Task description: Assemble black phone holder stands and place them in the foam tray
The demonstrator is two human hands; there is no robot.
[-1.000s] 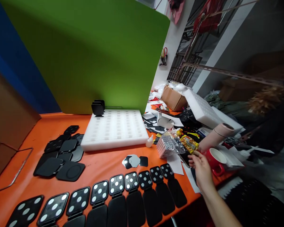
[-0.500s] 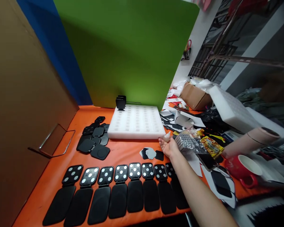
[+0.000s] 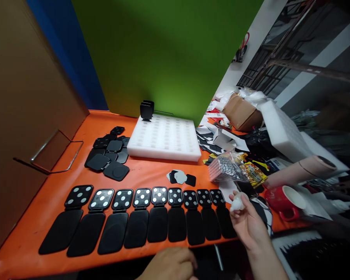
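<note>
My right hand (image 3: 246, 221) is closed around a small white object (image 3: 238, 202), perhaps a small bottle, right of the row of black folding pieces. My left hand (image 3: 172, 263) is at the bottom edge with its fingers curled; what it holds, if anything, is hidden. Several black folding pieces (image 3: 157, 224) lie opened in a row along the front of the orange table (image 3: 146, 173), their upper squares carrying white dots. Behind them lie grey and black flat pieces (image 3: 180, 177). Farther back sits a white foam block (image 3: 166, 138) with rows of slots and black pieces (image 3: 147, 110) standing at its back left.
More black pieces (image 3: 106, 155) are piled at the left near a metal wire stand (image 3: 76, 155). At the right are a bubble-wrap bag (image 3: 229, 169), a red mug (image 3: 282, 200), a pink cylinder (image 3: 300, 171) and a cardboard box (image 3: 242, 112). A green panel (image 3: 163, 58) stands behind.
My right hand has drawn back from the foam block's front right corner toward the table's front right, holding the white object. My left hand has come into view at the bottom. The view has shifted.
</note>
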